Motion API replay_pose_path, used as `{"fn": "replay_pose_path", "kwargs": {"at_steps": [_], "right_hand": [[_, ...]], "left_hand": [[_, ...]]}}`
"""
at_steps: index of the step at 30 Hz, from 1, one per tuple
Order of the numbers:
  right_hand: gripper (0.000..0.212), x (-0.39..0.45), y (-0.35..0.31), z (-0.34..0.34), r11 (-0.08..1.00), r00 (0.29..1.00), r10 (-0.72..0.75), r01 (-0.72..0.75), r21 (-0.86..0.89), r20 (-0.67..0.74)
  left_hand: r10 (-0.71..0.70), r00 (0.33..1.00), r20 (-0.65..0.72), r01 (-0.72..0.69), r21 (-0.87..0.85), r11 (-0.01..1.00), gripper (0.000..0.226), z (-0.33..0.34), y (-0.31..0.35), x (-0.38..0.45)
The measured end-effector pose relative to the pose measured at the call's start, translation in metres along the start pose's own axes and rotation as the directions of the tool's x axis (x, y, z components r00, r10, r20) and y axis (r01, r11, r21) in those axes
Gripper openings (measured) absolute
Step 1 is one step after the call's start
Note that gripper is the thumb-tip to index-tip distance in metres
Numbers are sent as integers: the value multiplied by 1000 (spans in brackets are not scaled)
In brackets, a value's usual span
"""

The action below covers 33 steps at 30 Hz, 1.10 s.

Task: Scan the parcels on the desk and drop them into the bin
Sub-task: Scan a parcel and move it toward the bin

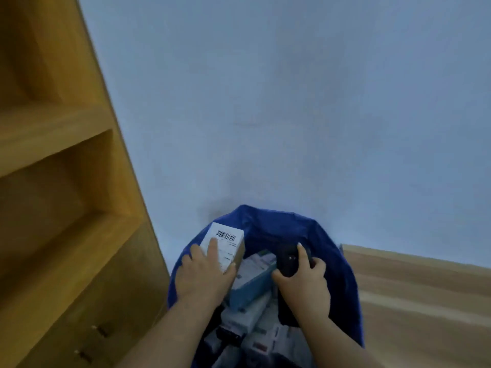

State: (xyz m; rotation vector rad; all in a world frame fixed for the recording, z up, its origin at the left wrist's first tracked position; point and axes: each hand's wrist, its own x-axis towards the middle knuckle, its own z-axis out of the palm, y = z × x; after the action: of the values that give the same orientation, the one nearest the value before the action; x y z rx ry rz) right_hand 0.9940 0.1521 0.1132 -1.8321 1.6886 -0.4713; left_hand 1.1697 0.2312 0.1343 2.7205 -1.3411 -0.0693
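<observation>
Over the blue plastic-lined bin, left hand grips a small white-labelled cardboard parcel, barcode facing up, above the bin's left side. Right hand is curled round a black handheld device, probably the scanner; view blurred. Boxed parcels fill the bin. Wooden shelf unit stands left.

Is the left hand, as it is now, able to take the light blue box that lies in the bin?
Probably not: the left hand already grips the barcode box. The light blue box lies uncovered just beside it in the bin.
</observation>
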Motion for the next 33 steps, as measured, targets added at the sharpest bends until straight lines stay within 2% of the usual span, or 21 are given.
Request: {"fn": "replay_pose_path", "kwargs": {"at_steps": [4, 7, 11, 18, 22, 25, 30, 33], "right_hand": [[90, 6, 23, 3, 965, 960, 261, -258, 40, -99], [90, 2, 31, 12, 913, 900, 408, -399, 91, -154], [93, -13, 40, 38, 843, 826, 539, -529, 100, -168], [91, -17, 75, 88, 754, 736, 657, -649, 107, -164], [92, -10, 96, 111, 706, 693, 708, -696, 128, -137], [91, -8, 105, 125, 693, 682, 721, -707, 141, -119], [88, -14, 107, 140, 700, 693, 714, -703, 130, -101], [87, -25, 102, 134, 709, 696, 706, -692, 139, -133]], "left_hand": [[227, 967, 114, -227, -17, 974, 78, 23, 23, 37], [382, 908, 173, -381, -42, 924, 79, 41, 39, 55], [495, 818, 294, -499, -64, 864, 80, 80, 48, 48], [559, 710, 429, -649, 89, 756, 82, 160, 41, 33], [564, 696, 445, -668, 110, 736, 85, 189, 42, 34], [601, 687, 409, -684, 86, 724, 86, 199, 41, 33], [579, 687, 439, -671, 77, 737, 89, 206, 37, 34], [616, 671, 413, -707, 107, 699, 84, 199, 33, 39]]}}
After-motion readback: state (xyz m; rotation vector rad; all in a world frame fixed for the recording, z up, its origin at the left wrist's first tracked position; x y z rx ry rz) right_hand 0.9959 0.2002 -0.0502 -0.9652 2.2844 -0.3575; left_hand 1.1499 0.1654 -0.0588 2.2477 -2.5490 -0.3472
